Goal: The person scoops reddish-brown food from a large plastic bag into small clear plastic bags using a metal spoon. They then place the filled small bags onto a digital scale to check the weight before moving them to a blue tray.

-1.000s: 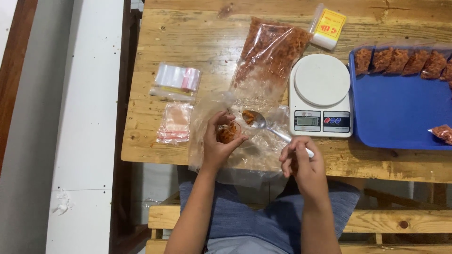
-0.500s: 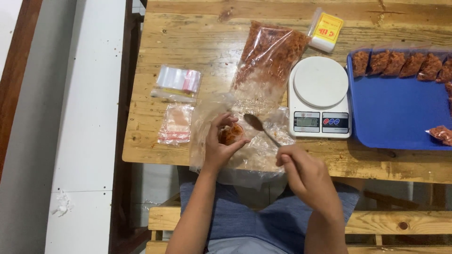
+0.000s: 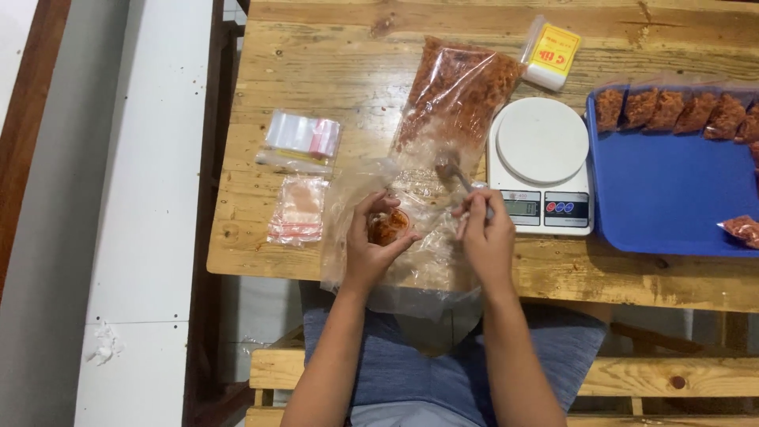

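While the left hand (image 3: 371, 245) curls round a small pouch (image 3: 389, 227) of orange-red crumbs, fingers and thumb pinched on its sides, the right hand (image 3: 486, 237) grips a spoon (image 3: 457, 175) by the handle, fingers pressed together about it. The spoon's bowl points away from the person and lies in the mouth of a big clear bag (image 3: 455, 103) of the same crumbs. That bag lies slantwise across the middle of the tabletop (image 3: 316, 63), its full end toward the far edge, its slack, nearly empty end running under both hands and hanging over the near edge. The pouch sits above that slack plastic, close to the near edge and just left of the spoon hand.

Just right of the right hand stands a white scale (image 3: 541, 162), its round plate bare. Touching or nearly touching the scale's right side is a blue tray (image 3: 672, 198), with a row of filled pouches (image 3: 672, 111) along its far rim and one more (image 3: 743, 229) at its right side. Beyond the scale, near the far edge, lies a small yellow-and-white box (image 3: 552, 54). Toward the left edge lie a stack of empty zip bags (image 3: 302, 138) and, nearer the person, another thin packet (image 3: 299, 209) with a red strip.
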